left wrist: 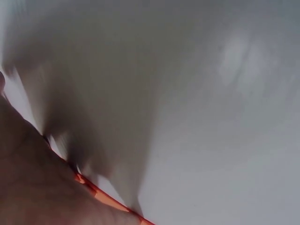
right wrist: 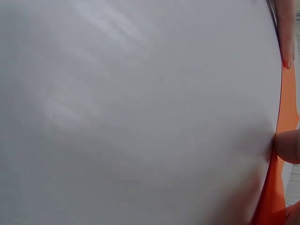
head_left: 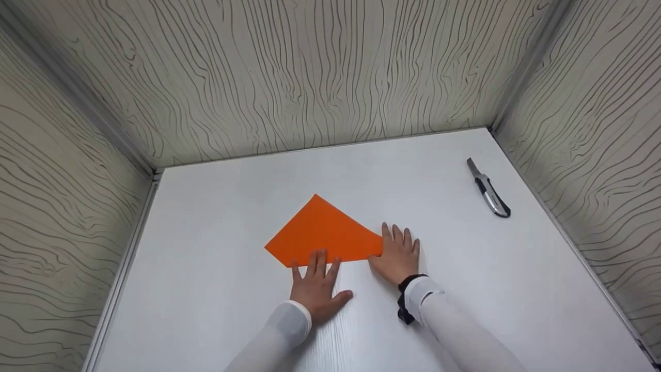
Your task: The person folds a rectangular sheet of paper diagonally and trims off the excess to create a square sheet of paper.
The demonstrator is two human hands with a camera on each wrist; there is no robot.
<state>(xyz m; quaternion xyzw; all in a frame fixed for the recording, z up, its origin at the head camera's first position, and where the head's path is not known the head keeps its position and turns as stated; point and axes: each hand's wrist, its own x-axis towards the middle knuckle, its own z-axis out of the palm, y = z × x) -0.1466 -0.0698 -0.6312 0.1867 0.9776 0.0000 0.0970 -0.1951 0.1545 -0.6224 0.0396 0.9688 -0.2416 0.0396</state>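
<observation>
An orange sheet of paper [head_left: 317,227], folded to an angular shape with a point at the back, lies flat in the middle of the white table. My left hand [head_left: 316,292] has its fingers spread, the fingertips resting on the paper's near edge and the thumb out to the side on the table. Straight fingers of my right hand [head_left: 398,258] lie over the paper's right end and hide that corner. In the right wrist view the paper [right wrist: 288,98] runs as a narrow strip along the right side, with fingertips on it.
A utility knife [head_left: 489,194] with a black and silver handle lies at the table's back right, its blade end pointing away. Wood-patterned panels [head_left: 320,77] enclose the white table [head_left: 206,217] at the back and both sides.
</observation>
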